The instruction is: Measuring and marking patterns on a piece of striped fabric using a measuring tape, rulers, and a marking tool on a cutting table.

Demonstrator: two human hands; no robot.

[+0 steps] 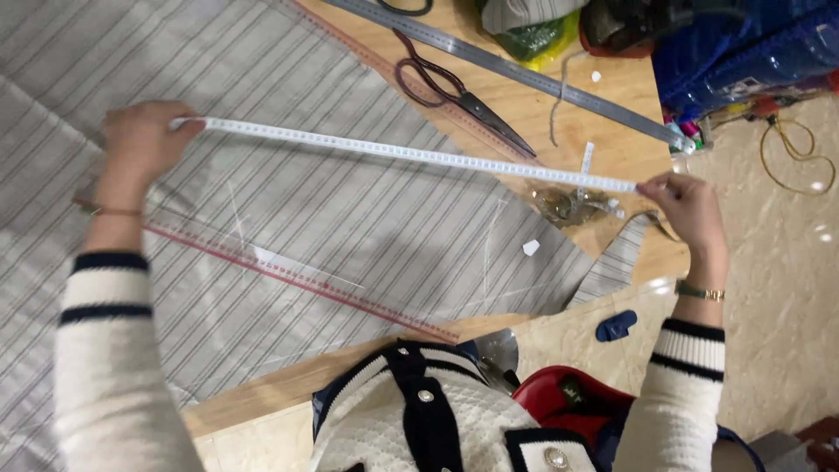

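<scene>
A white measuring tape point(411, 154) is stretched taut above grey striped fabric point(288, 201) on a wooden table point(603, 96). My left hand point(140, 140) pinches one end of the tape at the left. My right hand point(690, 205) pinches the other end near the table's right edge. A clear plastic ruler with a red edge point(288, 275) lies on the fabric below the tape, closer to me.
Dark-handled scissors point(454, 92) and a long metal ruler point(524, 74) lie on the table beyond the tape. Blue plastic crates point(743, 52) stand at the top right. A red stool point(568, 398) and a small blue object point(616, 325) are on the marble floor.
</scene>
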